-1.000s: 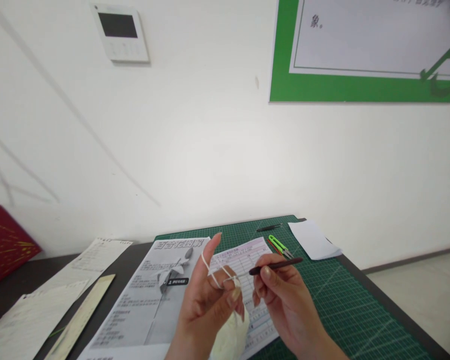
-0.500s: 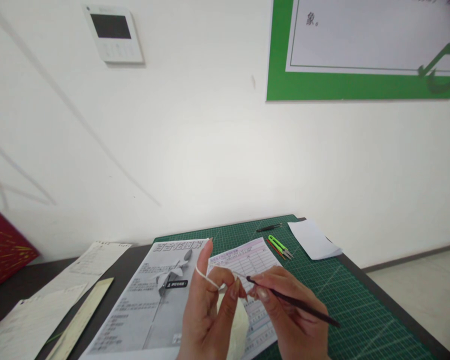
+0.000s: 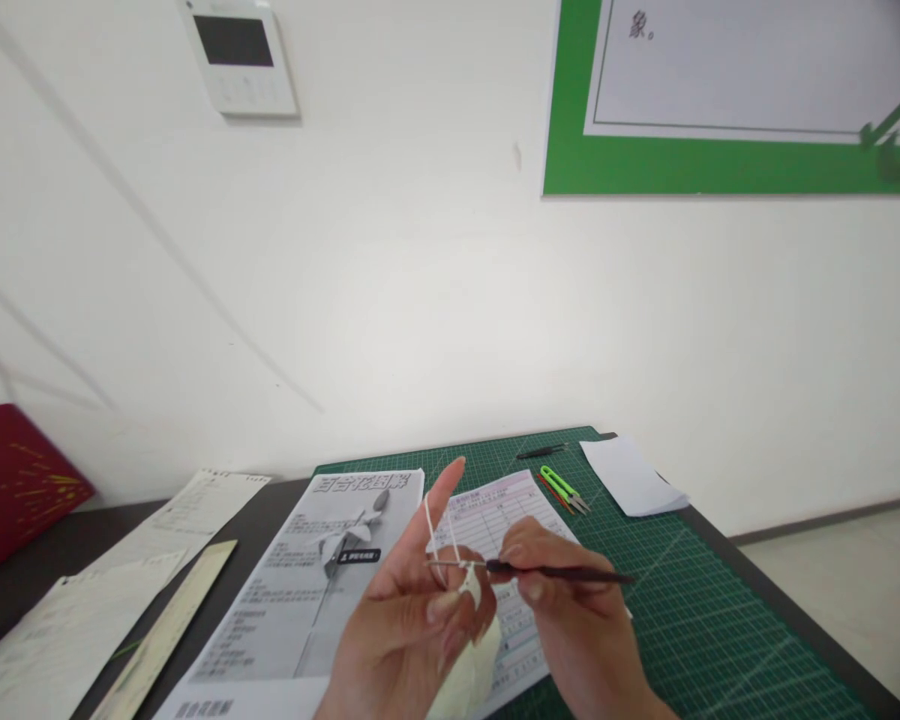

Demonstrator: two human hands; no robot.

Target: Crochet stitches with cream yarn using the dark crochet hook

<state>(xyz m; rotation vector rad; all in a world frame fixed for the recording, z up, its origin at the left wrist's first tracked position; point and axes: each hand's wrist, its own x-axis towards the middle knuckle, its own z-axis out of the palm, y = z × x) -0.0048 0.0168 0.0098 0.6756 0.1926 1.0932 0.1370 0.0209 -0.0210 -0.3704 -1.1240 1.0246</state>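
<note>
At the far left, a red item [image 3: 26, 485] with gold marks rests against the wall, beside written sheets [image 3: 139, 545] that overlap on the dark tabletop [image 3: 266, 515]. A long pale strip [image 3: 169, 625] lies along their right edge. Next comes a printed page [image 3: 270, 600] with a flower picture, flat and facing the worker, probably so that it can be glanced at.

The left hand [image 3: 401, 610] has its thumb and fingers pinched together on a small pale piece [image 3: 470, 583], just above the printed papers. Its index finger points up with white yarn [image 3: 430, 530] around it, which seems meant to hold the strand taut. The metal shaft of a crochet hook [image 3: 585, 574] lies across the top of the piece, its tip reaching left by the strands. Below sits a cream mass [image 3: 469, 675], perhaps the yarn ball, partly hidden; I see no container around it.

The right hand [image 3: 581, 615] is closed on the hook's dark handle, gripped much like a pen, likely for fine control. A ruled form [image 3: 495, 515] lies behind the hands. Farther right, green snips [image 3: 562, 487], thin orange sticks [image 3: 553, 493] and a dark slim tool [image 3: 541, 452] rest on the green cutting mat [image 3: 720, 620], within easy reach, with white paper [image 3: 630, 480] at its edge
</note>
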